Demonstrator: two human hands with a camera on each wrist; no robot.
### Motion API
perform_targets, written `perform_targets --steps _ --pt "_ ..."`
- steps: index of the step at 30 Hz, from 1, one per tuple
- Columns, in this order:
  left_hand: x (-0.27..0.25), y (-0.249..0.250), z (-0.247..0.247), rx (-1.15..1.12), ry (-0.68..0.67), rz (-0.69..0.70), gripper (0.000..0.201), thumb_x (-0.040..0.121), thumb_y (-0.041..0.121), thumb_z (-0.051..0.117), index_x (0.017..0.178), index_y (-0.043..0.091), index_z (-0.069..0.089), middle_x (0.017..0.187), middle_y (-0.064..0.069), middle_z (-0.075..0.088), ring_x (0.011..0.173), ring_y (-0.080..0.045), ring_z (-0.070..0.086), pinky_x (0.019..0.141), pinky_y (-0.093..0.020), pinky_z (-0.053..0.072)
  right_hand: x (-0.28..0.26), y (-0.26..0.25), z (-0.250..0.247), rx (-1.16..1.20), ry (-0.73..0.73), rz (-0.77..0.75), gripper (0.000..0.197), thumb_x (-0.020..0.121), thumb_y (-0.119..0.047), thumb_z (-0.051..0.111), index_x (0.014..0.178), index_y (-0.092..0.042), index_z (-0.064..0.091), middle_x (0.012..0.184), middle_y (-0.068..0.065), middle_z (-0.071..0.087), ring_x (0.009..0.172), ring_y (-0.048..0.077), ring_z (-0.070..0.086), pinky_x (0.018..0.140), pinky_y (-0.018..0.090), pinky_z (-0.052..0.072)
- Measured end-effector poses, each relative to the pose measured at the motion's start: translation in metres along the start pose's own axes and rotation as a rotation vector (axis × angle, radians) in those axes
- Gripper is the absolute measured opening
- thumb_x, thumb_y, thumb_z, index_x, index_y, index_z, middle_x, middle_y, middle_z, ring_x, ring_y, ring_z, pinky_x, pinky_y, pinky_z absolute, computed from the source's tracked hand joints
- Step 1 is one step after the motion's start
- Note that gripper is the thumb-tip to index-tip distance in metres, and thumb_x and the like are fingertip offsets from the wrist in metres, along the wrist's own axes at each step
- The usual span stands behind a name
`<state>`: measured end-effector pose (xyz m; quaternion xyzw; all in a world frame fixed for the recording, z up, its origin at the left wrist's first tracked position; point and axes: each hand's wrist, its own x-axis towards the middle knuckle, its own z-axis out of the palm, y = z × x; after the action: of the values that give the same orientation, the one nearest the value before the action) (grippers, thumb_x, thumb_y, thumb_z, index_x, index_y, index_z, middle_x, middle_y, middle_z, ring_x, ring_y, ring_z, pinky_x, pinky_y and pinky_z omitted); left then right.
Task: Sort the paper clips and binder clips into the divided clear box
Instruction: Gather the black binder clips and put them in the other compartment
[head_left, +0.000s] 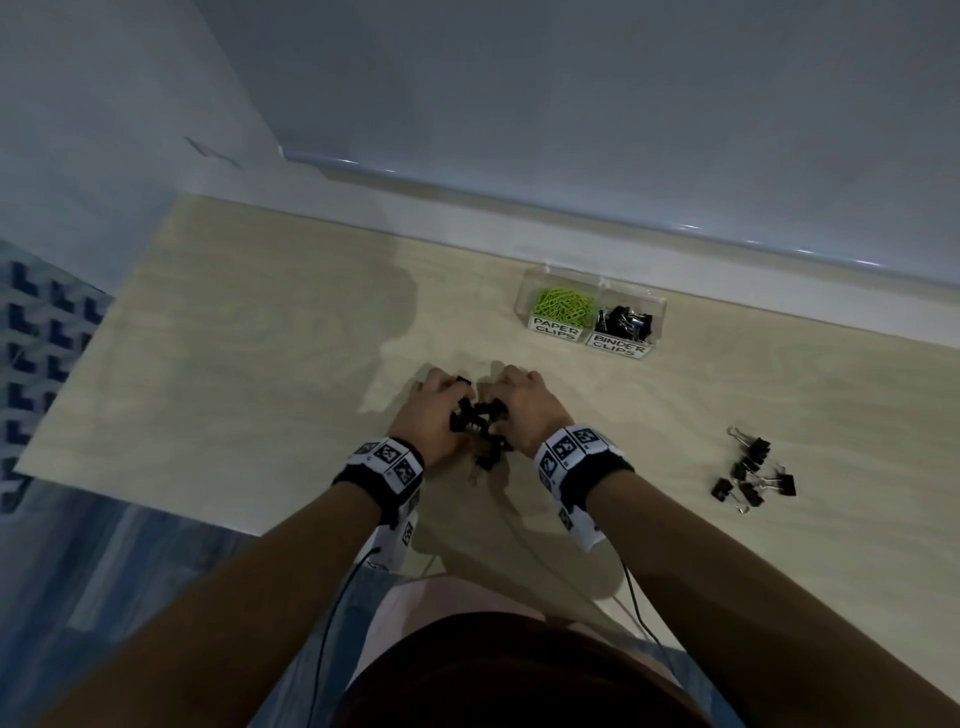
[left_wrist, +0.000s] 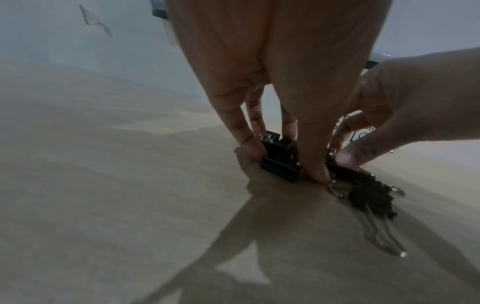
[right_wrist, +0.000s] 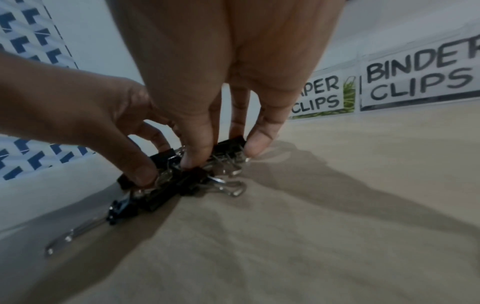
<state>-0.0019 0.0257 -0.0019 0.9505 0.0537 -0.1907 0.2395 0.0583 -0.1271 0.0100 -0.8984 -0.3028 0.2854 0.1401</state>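
Head view: a pale, wood-grain table (head_left: 234, 338) runs along a white wall. Both hands meet at its middle over a heap of black binder clips (head_left: 475, 423) with silver wire handles. The left hand (head_left: 434, 410) and right hand (head_left: 524, 405) curl down onto the heap from either side, fingers closing on clips. Each wrist wears a black band with square black-and-white markers. Farther back, to the right, stands the clear box (head_left: 589, 314), split into 2 compartments: the left holds green paper clips (head_left: 563, 304) behind a label reading "PAPER CLIPS", the right holds black clips behind "BINDER CLIPS". A second loose cluster of binder clips (head_left: 753, 470) lies well to the right.

Left wrist view: the left fingertips (left_wrist: 253, 147) and thumb pinch a boxy black clip against the table; the right hand's thumb presses the heap beside them.

Right wrist view: the right fingertips (right_wrist: 255, 147) and thumb pinch clips in the tangle; both hand-lettered labels show behind.
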Motion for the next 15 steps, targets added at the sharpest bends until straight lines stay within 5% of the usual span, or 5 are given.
perform_targets --steps 3,7,15 --pt "-0.001 0.002 -0.001 -0.079 -0.001 -0.018 0.031 0.072 0.019 0.071 0.099 0.018 0.057 0.107 -0.007 0.046 0.095 -0.029 0.051 0.088 -0.037 0.046 0.000 0.007 0.001 0.035 0.000 0.052 0.033 0.079 -0.023 0.070 0.109 -0.018 0.055 0.129 0.006 0.040 0.113 0.032 0.037 0.093 0.038 0.041" --pt "0.002 0.004 -0.004 -0.093 -0.005 0.035 0.021 0.073 0.016 0.072 0.088 0.016 0.057 0.090 0.000 0.047 0.084 -0.026 0.053 0.074 -0.031 0.044 -0.005 0.019 -0.001 0.068 0.033 0.080 0.025 0.080 -0.023 0.067 0.102 -0.016 0.057 0.119 0.008 0.046 0.108 0.032 0.043 0.086 0.037 0.042" --pt "0.011 0.013 -0.011 -0.094 -0.031 0.068 0.013 0.078 0.012 0.070 0.088 0.009 0.061 0.092 -0.009 0.059 0.082 -0.023 0.055 0.074 -0.030 0.043 -0.014 0.041 -0.002 0.117 0.064 0.113 0.008 0.083 -0.010 0.057 0.086 -0.011 0.065 0.104 0.010 0.050 0.092 0.029 0.054 0.078 0.032 0.045"
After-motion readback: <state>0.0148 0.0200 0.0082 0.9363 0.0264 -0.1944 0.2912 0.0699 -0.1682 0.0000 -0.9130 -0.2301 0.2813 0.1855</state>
